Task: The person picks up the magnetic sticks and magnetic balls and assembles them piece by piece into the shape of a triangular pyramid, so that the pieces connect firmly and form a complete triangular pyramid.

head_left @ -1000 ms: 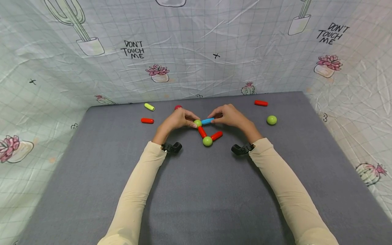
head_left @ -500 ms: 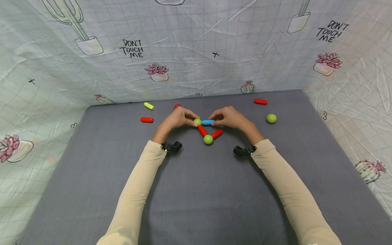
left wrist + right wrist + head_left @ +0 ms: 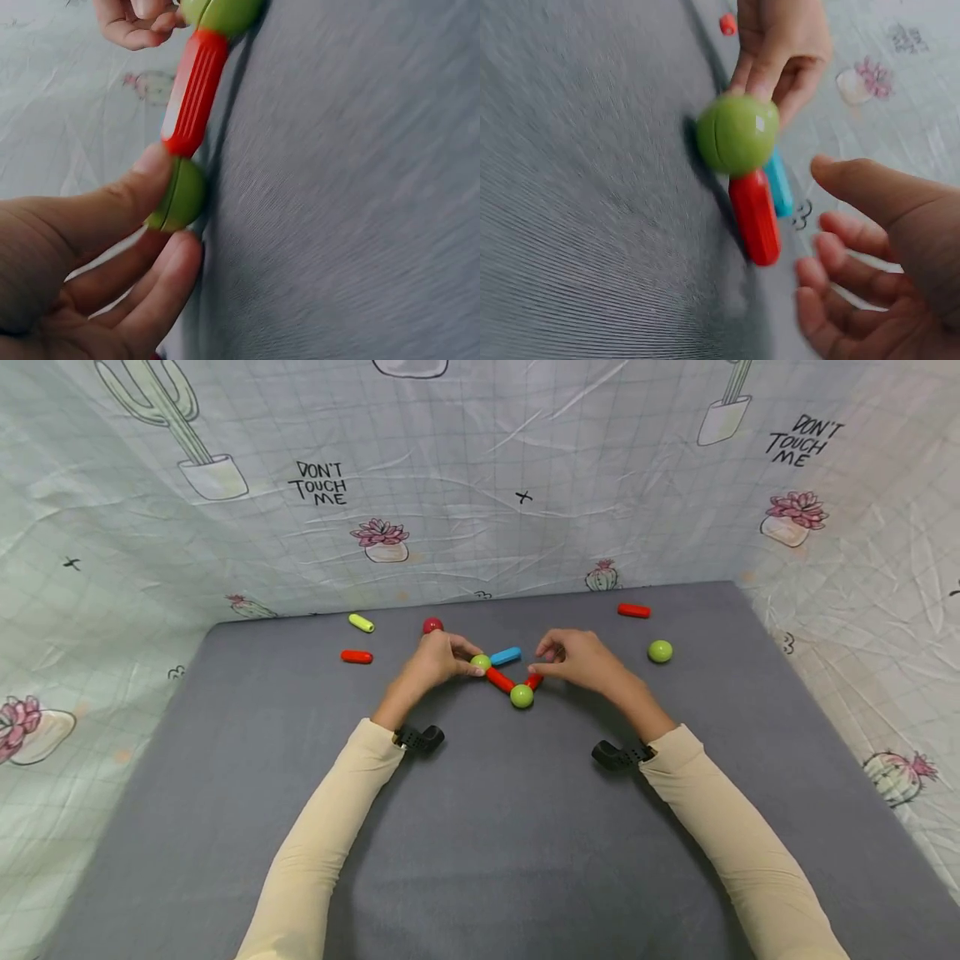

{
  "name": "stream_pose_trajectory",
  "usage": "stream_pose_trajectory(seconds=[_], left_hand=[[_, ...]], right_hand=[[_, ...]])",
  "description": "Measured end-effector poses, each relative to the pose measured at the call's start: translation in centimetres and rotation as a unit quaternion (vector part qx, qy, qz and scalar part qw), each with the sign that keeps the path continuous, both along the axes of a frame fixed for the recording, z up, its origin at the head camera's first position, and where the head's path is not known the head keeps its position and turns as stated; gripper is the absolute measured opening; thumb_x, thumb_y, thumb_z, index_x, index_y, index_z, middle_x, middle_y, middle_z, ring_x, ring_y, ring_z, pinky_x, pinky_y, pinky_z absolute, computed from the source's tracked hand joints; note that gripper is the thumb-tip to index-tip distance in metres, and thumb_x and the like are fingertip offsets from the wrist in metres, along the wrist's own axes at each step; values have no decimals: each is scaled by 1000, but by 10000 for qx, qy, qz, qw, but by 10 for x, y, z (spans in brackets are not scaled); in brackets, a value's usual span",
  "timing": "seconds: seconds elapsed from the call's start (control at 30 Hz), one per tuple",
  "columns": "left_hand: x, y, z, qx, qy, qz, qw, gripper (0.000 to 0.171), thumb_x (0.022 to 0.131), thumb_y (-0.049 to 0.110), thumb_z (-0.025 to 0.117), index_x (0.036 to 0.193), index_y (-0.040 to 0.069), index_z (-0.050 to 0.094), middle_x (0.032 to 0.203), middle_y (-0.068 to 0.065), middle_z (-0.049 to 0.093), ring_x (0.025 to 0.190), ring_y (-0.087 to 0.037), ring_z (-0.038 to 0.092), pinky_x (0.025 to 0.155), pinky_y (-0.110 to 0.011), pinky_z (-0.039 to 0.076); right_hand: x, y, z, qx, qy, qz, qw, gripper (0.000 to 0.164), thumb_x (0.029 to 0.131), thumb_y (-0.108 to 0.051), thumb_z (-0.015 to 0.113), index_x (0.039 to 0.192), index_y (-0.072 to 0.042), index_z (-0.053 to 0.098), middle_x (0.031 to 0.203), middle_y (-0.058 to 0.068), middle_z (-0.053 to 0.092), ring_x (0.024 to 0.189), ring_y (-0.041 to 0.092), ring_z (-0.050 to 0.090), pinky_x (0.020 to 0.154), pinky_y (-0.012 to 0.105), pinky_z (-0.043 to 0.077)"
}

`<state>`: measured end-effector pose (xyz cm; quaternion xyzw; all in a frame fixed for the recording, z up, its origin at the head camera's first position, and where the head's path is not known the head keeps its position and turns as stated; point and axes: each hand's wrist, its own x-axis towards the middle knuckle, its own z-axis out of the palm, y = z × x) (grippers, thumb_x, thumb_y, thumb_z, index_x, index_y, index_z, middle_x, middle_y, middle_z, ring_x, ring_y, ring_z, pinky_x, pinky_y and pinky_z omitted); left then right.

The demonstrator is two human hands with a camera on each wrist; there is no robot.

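My left hand [image 3: 438, 657] pinches a green ball [image 3: 481, 662] between thumb and fingers. From this ball a blue rod [image 3: 506, 656] points right, and a red rod [image 3: 500, 680] runs to a second green ball [image 3: 521, 696]. Another red rod [image 3: 755, 221] sticks out of that second ball, its far end free in the right wrist view. Beside this free end is my right hand [image 3: 581, 662], fingers loosely bent and holding nothing; the right wrist view shows a gap between them. In the left wrist view, the thumb and fingertips press the green ball [image 3: 180, 196] from two sides.
Left of the hands lie a yellow-green rod [image 3: 362, 623] and a red rod [image 3: 356, 657]. A dark red ball [image 3: 432, 625] sits behind my left hand. To the right are a red rod [image 3: 633, 610] and a loose green ball [image 3: 660, 651]. Printed cloth [image 3: 450, 468] hangs behind the grey tabletop [image 3: 480, 827].
My right hand has let go of the blue rod and moved right, towards the free red rod. The second green ball has swung right, and the blue rod's angle has shifted. My left hand keeps its pinch.
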<state>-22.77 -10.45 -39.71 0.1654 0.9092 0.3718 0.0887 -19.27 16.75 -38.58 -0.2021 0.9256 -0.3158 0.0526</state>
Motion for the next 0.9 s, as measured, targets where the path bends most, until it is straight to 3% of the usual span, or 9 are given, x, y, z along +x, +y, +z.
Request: stream_pose_trajectory(seconds=[0.17, 0.5, 0.9], left_hand=[[16, 5, 0, 37, 196, 249, 9995, 26, 84, 20, 87, 104, 5, 79, 99, -8, 77, 85, -18, 70, 70, -29, 55], [40, 19, 1, -306, 394, 273, 9984, 28, 88, 24, 83, 101, 3, 71, 91, -8, 70, 73, -16, 61, 63, -28, 50], [41, 21, -4, -202, 546, 177, 9981, 29, 87, 24, 84, 98, 2, 69, 90, -9, 66, 70, -15, 57, 60, -26, 48]], right_hand=[[20, -3, 0, 0, -566, 71, 9984, 31, 90, -34, 80, 104, -9, 69, 94, 4, 70, 80, 17, 62, 71, 32, 51], [27, -3, -12, -336, -316, -356, 9983, 33, 87, -29, 83, 103, -4, 70, 94, 8, 71, 83, 19, 65, 72, 32, 53], [25, 5, -20, -688, -269, -516, 9959, 31, 87, -28, 84, 107, -6, 75, 95, 6, 75, 87, 19, 70, 74, 35, 57]])
